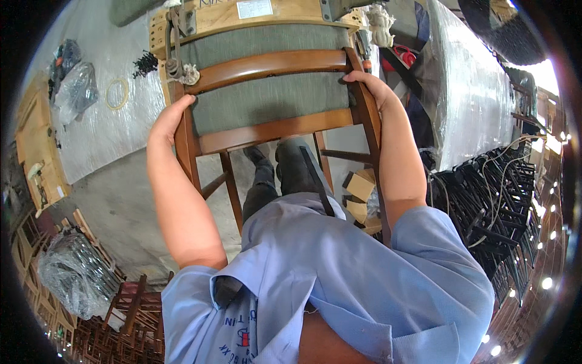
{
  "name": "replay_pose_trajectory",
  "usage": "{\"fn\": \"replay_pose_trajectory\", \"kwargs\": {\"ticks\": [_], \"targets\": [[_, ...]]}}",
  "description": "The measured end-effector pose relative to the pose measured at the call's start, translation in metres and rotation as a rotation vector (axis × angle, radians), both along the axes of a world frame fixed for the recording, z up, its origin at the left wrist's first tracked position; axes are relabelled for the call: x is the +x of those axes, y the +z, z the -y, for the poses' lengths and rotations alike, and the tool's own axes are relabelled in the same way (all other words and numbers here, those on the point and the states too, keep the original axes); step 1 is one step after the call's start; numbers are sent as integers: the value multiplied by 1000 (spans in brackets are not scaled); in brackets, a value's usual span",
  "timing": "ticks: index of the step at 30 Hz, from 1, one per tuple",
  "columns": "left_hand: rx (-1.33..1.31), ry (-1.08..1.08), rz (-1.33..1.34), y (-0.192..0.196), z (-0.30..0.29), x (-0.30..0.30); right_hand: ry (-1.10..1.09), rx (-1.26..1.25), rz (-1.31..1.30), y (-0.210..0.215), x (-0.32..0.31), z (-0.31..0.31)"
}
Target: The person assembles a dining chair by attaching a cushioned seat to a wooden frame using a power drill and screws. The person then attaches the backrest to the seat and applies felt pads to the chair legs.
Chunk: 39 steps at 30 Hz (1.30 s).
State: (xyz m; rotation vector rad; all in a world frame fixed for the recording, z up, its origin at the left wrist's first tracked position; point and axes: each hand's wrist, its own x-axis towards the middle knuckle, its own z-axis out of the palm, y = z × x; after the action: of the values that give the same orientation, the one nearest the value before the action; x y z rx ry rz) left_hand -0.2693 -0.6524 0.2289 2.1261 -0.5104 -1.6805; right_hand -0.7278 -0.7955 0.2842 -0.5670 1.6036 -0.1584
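In front of me is a brown wooden chair (276,130) with a curved rail and grey-green fabric (273,109) between its side posts. My left hand (171,121) is wrapped round the left post, its thumb along the inner edge. My right hand (373,88) holds the right post close to its upper end, with the thumb reaching inward. Most fingers of both hands are hidden behind the posts. Beyond the chair's fabric lies a pale wooden beam (212,21) with drilled holes, a white label and metal clamps (174,42) at its sides.
Plastic-wrapped surfaces stand at left (115,115) and right (464,91). A clear plastic bag (77,91) and a yellow ring (117,93) lie on the left one. Stacked black metal frames (497,212) fill the right side; a cardboard box (361,187) sits on the floor. Wooden frames (130,309) pile up lower left.
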Motion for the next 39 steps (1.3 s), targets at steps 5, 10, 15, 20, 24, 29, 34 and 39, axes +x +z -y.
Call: {"fn": "replay_pose_trajectory", "kwargs": {"ticks": [5,10,15,20,24,29,34,39], "targets": [[15,0,5,-7,-1,6,41,57,11,-4,-3,7],[56,38,59,4,-1,-3,54,-49,60,-13,-8,-3],[9,79,-50,-5,-3,5,69,-27,-10,12,5,-6],[-10,60,-42,-21,-2,11,4,-60,51,10,-1,-18],[25,54,-34,-30,1,12,-58,-31,58,-12,-22,-17],[-19,46,-73,-29,0,11,-113,-76,160,-14,-19,-18],[-98,389,-213,25,-16,-40,-116,-153,109,4,1,-30],[-142,142,-157,20,-21,-12,-14,-150,165,-22,-22,-16]]}}
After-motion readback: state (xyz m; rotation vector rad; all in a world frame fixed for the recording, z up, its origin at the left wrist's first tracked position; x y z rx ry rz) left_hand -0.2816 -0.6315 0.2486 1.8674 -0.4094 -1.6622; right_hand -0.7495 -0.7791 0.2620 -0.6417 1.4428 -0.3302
